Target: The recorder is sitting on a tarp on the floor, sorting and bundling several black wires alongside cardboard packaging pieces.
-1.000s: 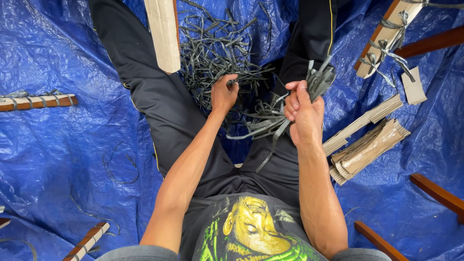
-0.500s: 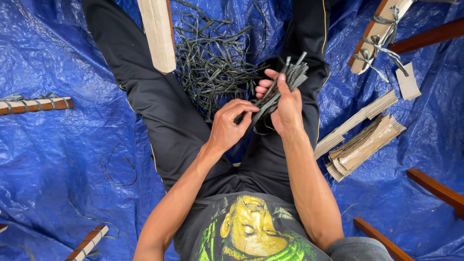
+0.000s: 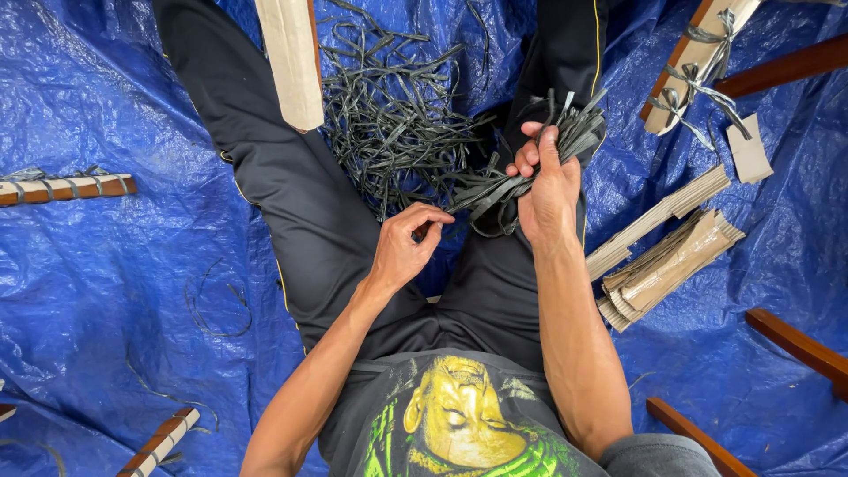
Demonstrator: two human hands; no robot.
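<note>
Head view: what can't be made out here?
- Right hand: how many straps the fist holds; the fingers cover them.
- Left hand: whether a strap is pinched; curled fingertips hide it.
- Strap pile: its far end, cut off by the top edge.
- Board: upper part, cut off by the top edge.

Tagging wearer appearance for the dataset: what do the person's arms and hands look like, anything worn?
Both arms are bare from above the elbow down: no sleeves in view, no gloves, watch, rings or bands. Left hand and right hand show bare fingers. Clothing in view: a dark T-shirt with a yellow-green print, and black trousers with thin yellow piping.
</note>
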